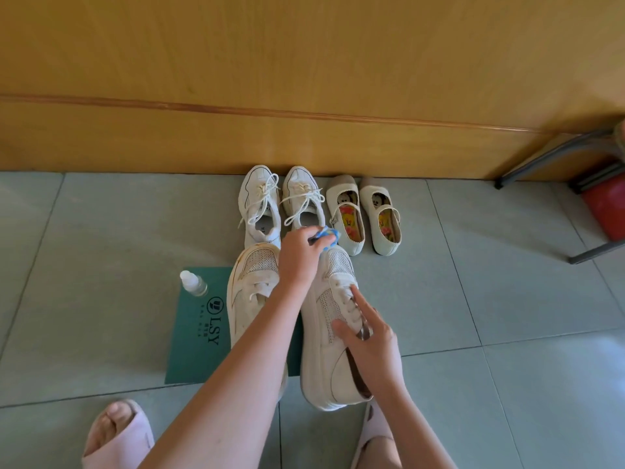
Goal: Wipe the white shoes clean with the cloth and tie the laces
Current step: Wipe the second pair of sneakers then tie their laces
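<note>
Two white mesh sneakers lie side by side on the floor, toes pointing away from me. The left sneaker has brown stains along its toe rim and rests partly on a green sheet. My left hand grips a blue cloth against the toe of the right sneaker. My right hand rests on the laces and tongue of that sneaker, with its index finger stretched along the laces and its thumb on the side. The laces look loose.
A small clear spray bottle stands on the green sheet printed "LSY". Another white laced pair and a cream strap pair stand against the wooden wall. A metal stool frame with a red object is at right. My slippered feet are near.
</note>
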A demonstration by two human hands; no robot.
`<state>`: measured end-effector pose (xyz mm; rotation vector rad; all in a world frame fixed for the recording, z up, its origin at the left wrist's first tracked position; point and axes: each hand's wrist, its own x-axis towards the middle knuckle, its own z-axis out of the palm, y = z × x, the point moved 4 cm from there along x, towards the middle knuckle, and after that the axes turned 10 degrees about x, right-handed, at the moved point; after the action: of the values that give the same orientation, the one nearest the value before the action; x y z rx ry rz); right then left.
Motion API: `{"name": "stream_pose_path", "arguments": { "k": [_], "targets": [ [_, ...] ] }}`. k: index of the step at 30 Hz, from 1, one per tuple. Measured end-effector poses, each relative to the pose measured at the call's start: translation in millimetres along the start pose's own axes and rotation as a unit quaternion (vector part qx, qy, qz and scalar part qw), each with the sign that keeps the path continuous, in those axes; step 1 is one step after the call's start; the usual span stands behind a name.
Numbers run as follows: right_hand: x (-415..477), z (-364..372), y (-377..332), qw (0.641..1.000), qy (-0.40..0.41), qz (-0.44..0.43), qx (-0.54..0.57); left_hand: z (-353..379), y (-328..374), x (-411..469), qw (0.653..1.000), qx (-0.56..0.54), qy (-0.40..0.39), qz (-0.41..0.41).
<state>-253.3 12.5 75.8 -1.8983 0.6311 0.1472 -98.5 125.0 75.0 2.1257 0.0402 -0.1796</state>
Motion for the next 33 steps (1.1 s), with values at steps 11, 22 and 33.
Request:
{"name": "stream_pose_path", "arguments": {
  "k": [11, 22, 33],
  "targets": [
    [2, -10, 3, 0.998, -0.021, -0.007, 0.061, 7, -5, -58, 0.986, -0.021, 0.166, -0.018],
    [3, -9, 7, 0.996, -0.014, -0.005, 0.083, 8, -14, -113, 0.986, 0.028, 0.144, -0.075],
    [4, -12, 15, 0.992, -0.021, 0.006, 0.123, -20, 13, -30, 0.988, -0.015, 0.155, -0.015]
  ]
}}
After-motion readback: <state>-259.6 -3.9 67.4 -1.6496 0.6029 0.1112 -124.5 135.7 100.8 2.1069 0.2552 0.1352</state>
